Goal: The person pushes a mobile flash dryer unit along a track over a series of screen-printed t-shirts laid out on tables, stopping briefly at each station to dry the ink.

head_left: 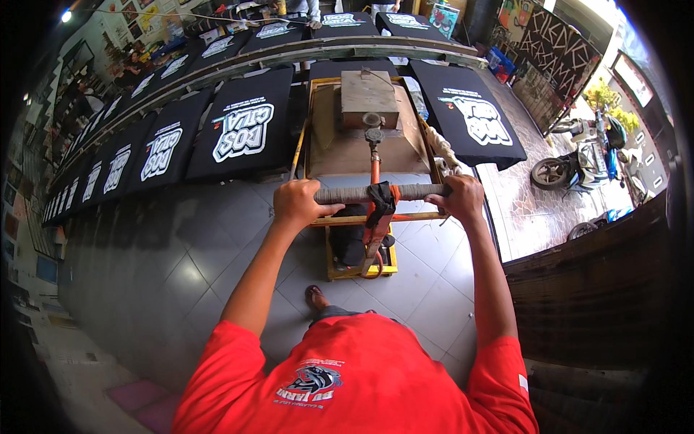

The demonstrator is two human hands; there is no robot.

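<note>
My left hand (296,203) is wrapped round the left end of a crossbar handle (345,194) bound in grey wrapping. The other end is in the grip of my right hand (463,197), its thumb lying along the bar. Black tape and an orange upright join the bar at its middle. It belongs to a wheeled flash dryer with a broad metal hood (334,153), a metal box (369,94) on top and a yellow base frame (332,271). Under the hood, a black T-shirt is mostly hidden. Black T-shirts with white prints lie flat beside it, one on the left (242,130), one on the right (473,119).
More printed black shirts (160,148) line the long rack leftward, with another row behind a metal rail (405,52). People stand at the far side. A motorcycle (578,163) is parked at right. Grey floor tiles (238,239) lie around the cart; dark wooden panels (600,282) stand at lower right.
</note>
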